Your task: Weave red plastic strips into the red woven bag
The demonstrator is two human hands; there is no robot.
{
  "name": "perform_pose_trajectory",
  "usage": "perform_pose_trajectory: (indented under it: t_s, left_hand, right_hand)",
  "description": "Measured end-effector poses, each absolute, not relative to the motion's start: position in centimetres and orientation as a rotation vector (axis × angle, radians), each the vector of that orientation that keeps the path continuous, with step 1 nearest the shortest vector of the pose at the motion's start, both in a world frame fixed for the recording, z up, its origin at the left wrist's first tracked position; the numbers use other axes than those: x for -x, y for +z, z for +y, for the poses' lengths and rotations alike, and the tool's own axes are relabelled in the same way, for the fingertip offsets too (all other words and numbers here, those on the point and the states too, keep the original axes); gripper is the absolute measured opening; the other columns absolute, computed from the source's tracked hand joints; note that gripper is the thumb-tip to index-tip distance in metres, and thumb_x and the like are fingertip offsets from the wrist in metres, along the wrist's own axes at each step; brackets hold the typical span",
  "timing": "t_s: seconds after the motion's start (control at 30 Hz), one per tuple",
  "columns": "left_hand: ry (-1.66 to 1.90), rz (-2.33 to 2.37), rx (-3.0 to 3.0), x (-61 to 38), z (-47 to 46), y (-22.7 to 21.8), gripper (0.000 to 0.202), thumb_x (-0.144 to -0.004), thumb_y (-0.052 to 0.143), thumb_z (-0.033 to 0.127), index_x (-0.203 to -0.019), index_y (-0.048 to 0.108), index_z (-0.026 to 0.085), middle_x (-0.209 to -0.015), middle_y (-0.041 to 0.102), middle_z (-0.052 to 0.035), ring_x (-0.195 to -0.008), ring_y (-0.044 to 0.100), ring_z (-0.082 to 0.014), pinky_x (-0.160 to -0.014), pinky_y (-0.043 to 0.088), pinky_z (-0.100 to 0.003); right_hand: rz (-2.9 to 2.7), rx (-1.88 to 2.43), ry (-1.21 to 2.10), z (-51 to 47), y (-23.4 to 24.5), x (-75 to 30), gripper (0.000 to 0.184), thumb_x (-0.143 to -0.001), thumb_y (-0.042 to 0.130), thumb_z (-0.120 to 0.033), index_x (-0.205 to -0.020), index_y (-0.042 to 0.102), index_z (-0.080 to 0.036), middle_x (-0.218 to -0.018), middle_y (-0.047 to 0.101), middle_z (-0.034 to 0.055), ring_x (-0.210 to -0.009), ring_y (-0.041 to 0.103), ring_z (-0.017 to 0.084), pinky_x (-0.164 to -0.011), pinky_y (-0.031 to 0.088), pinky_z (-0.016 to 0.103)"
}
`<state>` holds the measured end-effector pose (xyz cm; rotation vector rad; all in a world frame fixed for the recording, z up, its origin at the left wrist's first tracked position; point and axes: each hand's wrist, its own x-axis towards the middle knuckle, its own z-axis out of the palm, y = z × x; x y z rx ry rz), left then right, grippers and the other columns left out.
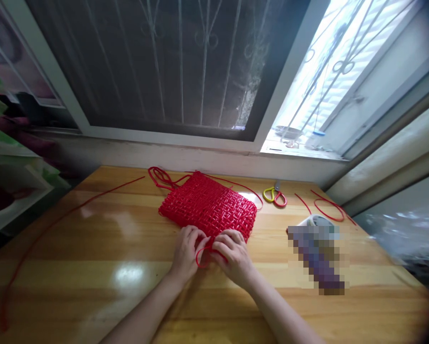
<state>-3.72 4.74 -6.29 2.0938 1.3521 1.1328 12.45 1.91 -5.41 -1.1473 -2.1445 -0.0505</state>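
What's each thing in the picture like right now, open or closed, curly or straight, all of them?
Left hand: fingers bent, at the red woven piece's near edge
Right hand: fingers curled, at that edge too
Red woven piece: lying on the table
Scissors: lying down, blades seem closed
Left red strand: loose, gently curved
Right red strand: curled in a loop
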Motion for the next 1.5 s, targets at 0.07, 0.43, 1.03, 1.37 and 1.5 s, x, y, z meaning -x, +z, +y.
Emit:
perform_pose_trajectory:
  t_s: [0.07,0.43,1.03,1.37,1.5]
  left_hand:
    - [1.171,1.334,-2.080,3.8,4.6,-6.5,0.010,-0.085,0.046,0.024,-0.083,0.054,0.018,-0.084,0.052,-0.0040,-0.082,0.049,-0.0169,-0.076,0.042,-0.032]
    - [1.161,1.230,-2.342,5.0,4.6,-7.0,0.010,-0.080,0.051,0.018,-0.088,0.056,0.018,-0.091,0.052,-0.0058,-0.088,0.050,-0.0193,-0.082,0.042,-0.035]
    - [1.346,1.463,-1.913,5.9,5.8,-7.0,0.011,-0.083,0.048,0.027,-0.078,0.052,0.019,-0.088,0.050,-0.0045,-0.086,0.051,-0.0176,-0.075,0.043,-0.029]
    - [1.150,1.352,-1.838,5.2,4.4,-6.1,0.025,-0.087,0.038,0.039,-0.085,0.053,0.019,-0.083,0.056,-0.0033,-0.079,0.054,-0.0162,-0.072,0.043,-0.029]
    - [1.180,1.368,-1.883,4.7,4.6,-6.4,0.018,-0.082,0.050,0.036,-0.080,0.055,0.019,-0.078,0.056,-0.0022,-0.076,0.055,-0.0160,-0.072,0.045,-0.029]
  right_hand:
    - [-2.125,1.140,-0.086,1.9,-5.5,-12.3,0.004,-0.080,0.057,-0.022,-0.083,0.060,-0.023,-0.086,0.063,0.0013,-0.092,0.048,0.019,-0.084,0.036,0.034]
    - [-2.096,1.134,-0.139,1.8,-5.3,-12.0,0.019,-0.073,0.056,-0.019,-0.092,0.057,-0.022,-0.086,0.062,0.0021,-0.090,0.048,0.020,-0.085,0.036,0.035]
    - [-2.058,1.150,-0.054,1.9,-5.7,-11.9,0.015,-0.069,0.058,-0.017,-0.083,0.058,-0.024,-0.084,0.062,0.0005,-0.091,0.049,0.020,-0.082,0.038,0.035]
    - [-2.104,1.180,-0.012,1.7,-5.6,-11.9,0.009,-0.078,0.056,-0.021,-0.085,0.060,-0.023,-0.089,0.061,0.0018,-0.094,0.046,0.019,-0.086,0.035,0.035]
    - [-2.115,1.182,-0.017,1.7,-5.7,-12.1,0.012,-0.080,0.056,-0.023,-0.090,0.061,-0.024,-0.090,0.061,0.0018,-0.095,0.046,0.019,-0.086,0.036,0.035]
